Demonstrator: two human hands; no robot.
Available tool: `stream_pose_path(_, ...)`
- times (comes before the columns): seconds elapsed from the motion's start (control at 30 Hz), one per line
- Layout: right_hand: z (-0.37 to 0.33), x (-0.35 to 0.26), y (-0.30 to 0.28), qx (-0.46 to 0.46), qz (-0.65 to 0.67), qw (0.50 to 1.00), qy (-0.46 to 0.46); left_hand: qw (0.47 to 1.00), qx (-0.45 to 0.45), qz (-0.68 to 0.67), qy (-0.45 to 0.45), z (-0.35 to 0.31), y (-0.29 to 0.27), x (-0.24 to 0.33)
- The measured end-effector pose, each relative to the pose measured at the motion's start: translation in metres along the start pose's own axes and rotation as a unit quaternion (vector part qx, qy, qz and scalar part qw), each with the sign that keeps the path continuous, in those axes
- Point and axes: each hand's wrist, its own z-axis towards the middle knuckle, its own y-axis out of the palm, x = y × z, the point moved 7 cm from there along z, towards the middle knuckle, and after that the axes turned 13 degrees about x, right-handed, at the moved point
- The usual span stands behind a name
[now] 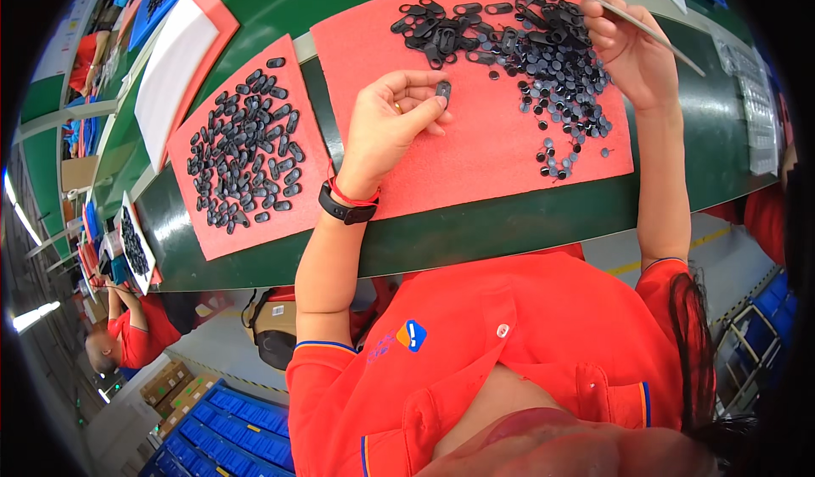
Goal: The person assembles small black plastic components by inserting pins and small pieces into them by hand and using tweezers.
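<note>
Between the thumb and fingers of my left hand (395,120) is a small black oval plastic part (443,92), held above the large pink foam mat (475,159). My right hand (630,57) is raised over the mat's far right corner, its fingers closed round metal tweezers (645,29) whose thin tip points left. Below that tip lies a heap of black looped plastic parts (441,36). Small round dark discs (552,86) are scattered next to them, nearer to me.
On the left, a smaller pink mat (222,238) carries many black oval parts (246,146). Beyond it are white and pink foam sheets (174,61). Clear plastic trays (755,95) stand at the right on the green table (475,235). Another person (140,333) works at far left.
</note>
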Motion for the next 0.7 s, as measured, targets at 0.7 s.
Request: stream_pose_path(0.7,-0.023,0.040,0.033,-0.193,-0.076,0.977,-0.055,1.000,-0.014,0.006,-0.012,-0.001,0.004,0.001)
